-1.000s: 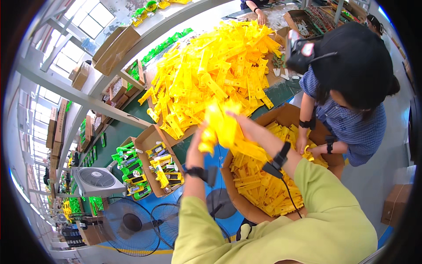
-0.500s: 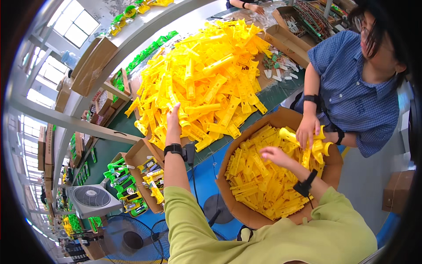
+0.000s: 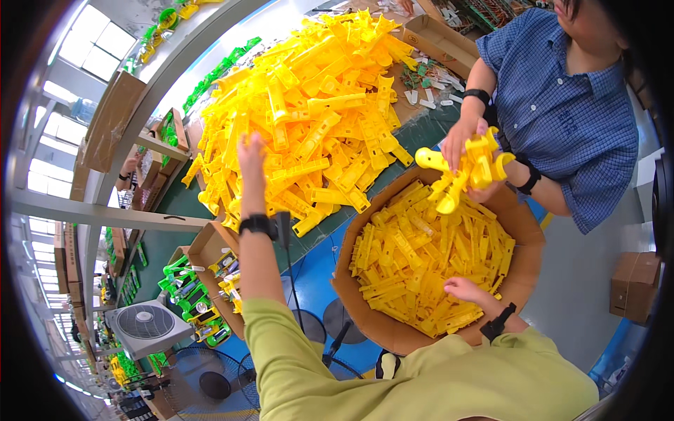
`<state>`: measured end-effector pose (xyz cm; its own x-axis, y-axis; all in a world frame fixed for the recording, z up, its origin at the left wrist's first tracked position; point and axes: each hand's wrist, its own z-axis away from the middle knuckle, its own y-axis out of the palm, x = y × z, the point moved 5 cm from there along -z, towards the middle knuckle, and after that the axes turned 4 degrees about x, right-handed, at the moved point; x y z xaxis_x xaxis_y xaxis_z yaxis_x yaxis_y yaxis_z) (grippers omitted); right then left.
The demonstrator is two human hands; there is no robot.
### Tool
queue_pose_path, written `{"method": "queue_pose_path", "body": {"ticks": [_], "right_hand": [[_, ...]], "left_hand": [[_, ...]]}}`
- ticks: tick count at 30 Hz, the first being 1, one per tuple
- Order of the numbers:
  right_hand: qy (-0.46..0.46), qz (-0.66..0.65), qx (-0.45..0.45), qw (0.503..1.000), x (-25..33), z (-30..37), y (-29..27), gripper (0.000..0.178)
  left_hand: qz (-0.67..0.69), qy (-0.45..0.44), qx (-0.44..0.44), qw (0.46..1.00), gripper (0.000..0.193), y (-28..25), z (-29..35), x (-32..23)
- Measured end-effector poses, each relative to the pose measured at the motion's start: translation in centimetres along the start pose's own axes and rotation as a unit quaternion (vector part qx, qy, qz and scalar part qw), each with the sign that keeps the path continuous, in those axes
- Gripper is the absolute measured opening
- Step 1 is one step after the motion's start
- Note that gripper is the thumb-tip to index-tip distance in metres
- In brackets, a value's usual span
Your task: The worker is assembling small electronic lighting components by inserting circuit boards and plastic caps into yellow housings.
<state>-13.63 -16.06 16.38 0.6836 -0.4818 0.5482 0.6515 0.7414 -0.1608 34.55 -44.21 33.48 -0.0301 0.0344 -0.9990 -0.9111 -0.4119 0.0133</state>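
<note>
My left hand (image 3: 250,156) is raised at the left side of a big heap of yellow plastic housings (image 3: 302,105) on the bench. Its fingers are smeared by motion, and whether they touch a housing cannot be made out. My right hand (image 3: 469,290) hovers over the near right part of an octagonal cardboard box (image 3: 523,277), its fingers stretched out and nothing seen in them. Many yellow plastic housings (image 3: 421,259) lie inside the box. Across it, a co-worker's hands (image 3: 460,151) hold a bunch of yellow housings (image 3: 467,168) above the far rim.
Left of the box, a smaller carton (image 3: 210,256) holds mixed parts, beside green-and-black pieces (image 3: 186,288). A white box fan (image 3: 146,321) and floor fans (image 3: 214,384) stand at lower left. A metal frame post (image 3: 112,214) crosses the left side.
My right hand has drawn back toward me over the box. My left hand has come off the housing it was touching. The co-worker has lifted the bunch of housings out of the box.
</note>
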Motion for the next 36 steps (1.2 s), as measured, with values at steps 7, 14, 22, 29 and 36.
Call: {"method": "queue_pose_path", "body": {"ticks": [7, 14, 22, 29, 36], "right_hand": [[0.111, 0.064, -0.082, 0.988, -10.1, -2.5, -6.0, 0.053], [0.193, 0.095, -0.185, 0.959, -20.1, -3.1, -8.9, 0.066], [0.186, -0.15, -0.265, 0.934, -27.5, -3.6, -8.6, 0.064], [-0.025, -0.417, -0.286, 0.862, -30.2, -6.1, -6.1, 0.042], [0.178, -0.082, -0.206, 0.959, -27.6, -6.8, -5.8, 0.065]], "left_hand": [[0.013, -0.133, 0.042, 0.99, 0.019, 4.5, 17.2, 12.7], [-0.185, -0.25, 0.196, 0.93, 0.028, 7.0, 35.8, 25.4], [-0.229, -0.409, 0.222, 0.855, 0.029, 6.6, 46.8, 27.8], [-0.319, -0.4, 0.149, 0.846, 0.04, 3.6, 51.1, 31.1], [-0.313, -0.607, 0.114, 0.722, 0.072, 5.7, 54.2, 36.2]]}}
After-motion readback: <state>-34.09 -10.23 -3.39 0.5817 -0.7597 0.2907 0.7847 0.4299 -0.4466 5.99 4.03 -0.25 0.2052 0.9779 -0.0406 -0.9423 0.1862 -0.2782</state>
